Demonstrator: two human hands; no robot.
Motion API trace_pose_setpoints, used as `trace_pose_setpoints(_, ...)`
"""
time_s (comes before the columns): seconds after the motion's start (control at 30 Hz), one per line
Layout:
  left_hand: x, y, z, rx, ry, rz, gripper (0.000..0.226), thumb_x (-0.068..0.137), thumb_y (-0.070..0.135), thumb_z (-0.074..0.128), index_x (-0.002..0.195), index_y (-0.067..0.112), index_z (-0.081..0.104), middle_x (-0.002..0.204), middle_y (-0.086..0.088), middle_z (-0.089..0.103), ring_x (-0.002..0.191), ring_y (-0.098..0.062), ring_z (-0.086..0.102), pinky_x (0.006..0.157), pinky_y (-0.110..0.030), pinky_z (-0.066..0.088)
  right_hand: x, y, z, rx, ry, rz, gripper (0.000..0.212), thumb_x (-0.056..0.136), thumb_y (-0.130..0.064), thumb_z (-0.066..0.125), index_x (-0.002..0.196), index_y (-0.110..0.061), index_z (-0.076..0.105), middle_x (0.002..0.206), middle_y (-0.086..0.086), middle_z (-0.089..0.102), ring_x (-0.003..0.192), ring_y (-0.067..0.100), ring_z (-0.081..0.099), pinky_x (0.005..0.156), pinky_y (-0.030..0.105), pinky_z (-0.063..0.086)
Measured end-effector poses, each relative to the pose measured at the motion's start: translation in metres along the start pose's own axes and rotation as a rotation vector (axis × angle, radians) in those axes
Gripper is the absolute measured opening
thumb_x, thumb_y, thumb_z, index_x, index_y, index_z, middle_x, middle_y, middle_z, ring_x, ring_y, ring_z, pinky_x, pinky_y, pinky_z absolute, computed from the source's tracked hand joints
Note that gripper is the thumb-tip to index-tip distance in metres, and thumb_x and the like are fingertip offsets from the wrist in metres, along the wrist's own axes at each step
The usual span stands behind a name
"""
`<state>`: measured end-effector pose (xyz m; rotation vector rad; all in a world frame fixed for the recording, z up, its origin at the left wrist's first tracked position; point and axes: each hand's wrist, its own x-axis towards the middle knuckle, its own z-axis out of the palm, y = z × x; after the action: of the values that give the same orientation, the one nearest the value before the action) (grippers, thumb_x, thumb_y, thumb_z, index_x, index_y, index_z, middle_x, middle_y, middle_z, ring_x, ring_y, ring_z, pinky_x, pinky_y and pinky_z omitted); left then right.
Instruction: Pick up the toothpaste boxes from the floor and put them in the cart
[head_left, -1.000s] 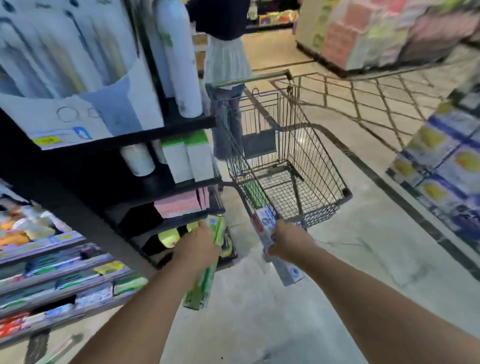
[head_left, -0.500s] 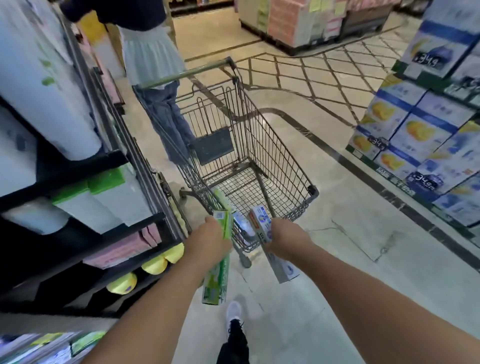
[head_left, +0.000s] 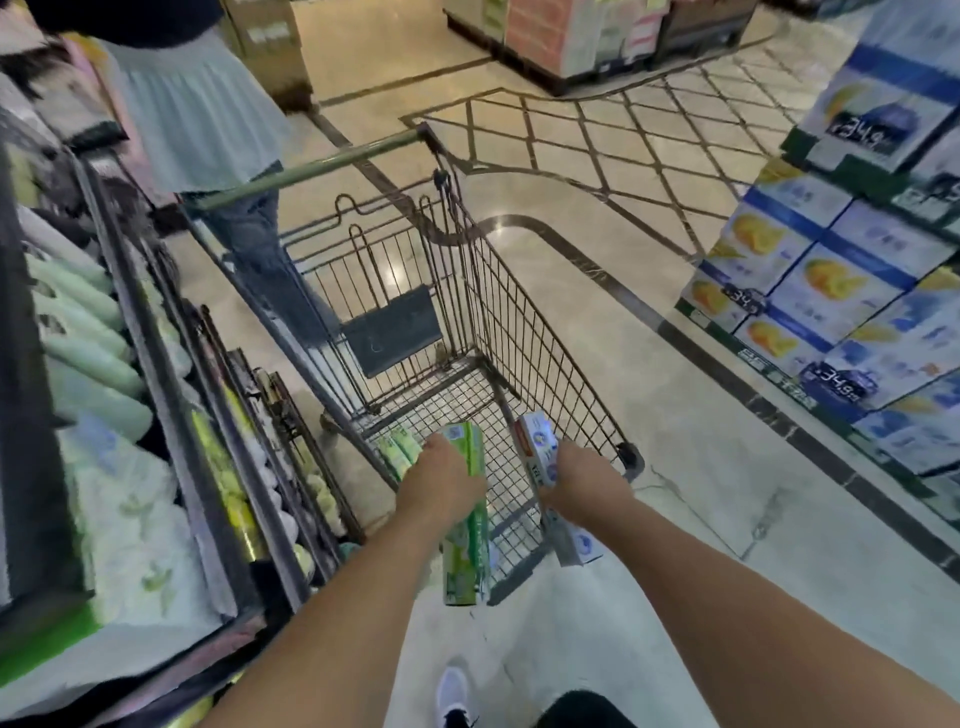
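My left hand (head_left: 441, 480) grips a long green toothpaste box (head_left: 466, 551), held upright over the near end of the wire cart (head_left: 540, 343). My right hand (head_left: 582, 475) grips a white and blue toothpaste box (head_left: 537, 439), also above the cart's near rim. Both boxes reach past the rim, their lower ends hanging outside the basket. On the cart's mesh floor lies another green box (head_left: 397, 449), just left of my left hand.
Dark shelves (head_left: 171, 415) of packaged goods run along the left, close to the cart. Another person (head_left: 208, 119) stands behind the cart's handle. Stacked blue and yellow cartons (head_left: 852, 291) rise on the right. My white shoe (head_left: 452, 691) is on the tiled floor.
I have stepped closer and risen. Both hands carried their boxes forward, from in front of the cart to over its near rim.
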<state>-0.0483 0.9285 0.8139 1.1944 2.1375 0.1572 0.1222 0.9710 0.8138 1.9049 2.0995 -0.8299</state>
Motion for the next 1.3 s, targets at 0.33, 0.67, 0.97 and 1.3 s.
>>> trace_pose_setpoints(0.33, 0.132, 0.024, 0.066, -0.210, 0.022, -0.193, 0.079, 0.088, 0.037, 0.066, 0.145, 0.004, 0.022, 0.094, -0.003, 0.063, 0.074, -0.019, 0.062, 0.058, -0.026, 0.044, 0.168, 0.010, 0.026, 0.035, -0.135, 0.004, 0.036, 0.086, -0.023, 0.070, 0.109, -0.013, 0.043, 0.092, 0.002, 0.059, 0.081, 0.020, 0.063, 0.067, 0.032, 0.058)
trace_pose_setpoints(0.67, 0.226, -0.021, 0.214, -0.236, -0.083, -0.480, 0.096, 0.088, 0.038, 0.067, 0.150, -0.007, 0.009, 0.075, -0.002, 0.057, 0.058, -0.015, 0.055, 0.041, -0.025, 0.036, 0.286, 0.069, 0.156, -0.133, -0.336, -0.037, 0.033, 0.095, -0.009, 0.047, 0.127, -0.006, 0.040, 0.103, 0.012, 0.066, 0.086, 0.025, 0.063, 0.070, 0.032, 0.051)
trace_pose_setpoints(0.97, 0.248, -0.051, 0.282, -0.181, -0.084, -0.518, 0.090, 0.086, 0.041, 0.069, 0.145, -0.003, 0.018, 0.115, -0.018, 0.064, 0.095, -0.031, 0.066, 0.066, -0.036, 0.051, 0.304, 0.080, 0.223, -0.186, -0.451, -0.061, 0.048, 0.091, -0.030, 0.057, 0.130, -0.009, 0.038, 0.112, 0.013, 0.063, 0.087, 0.030, 0.061, 0.071, 0.034, 0.051)
trace_pose_setpoints(1.3, 0.246, -0.044, 0.277, -0.100, -0.178, -0.564, 0.021, 0.092, 0.012, 0.056, 0.110, 0.000, 0.054, 0.097, -0.015, 0.065, 0.087, -0.032, 0.065, 0.057, -0.030, 0.041, 0.285, 0.075, 0.229, -0.184, -0.583, -0.119, 0.042, 0.090, -0.032, 0.062, 0.122, -0.013, 0.045, 0.111, 0.009, 0.065, 0.099, 0.029, 0.064, 0.078, 0.036, 0.052)
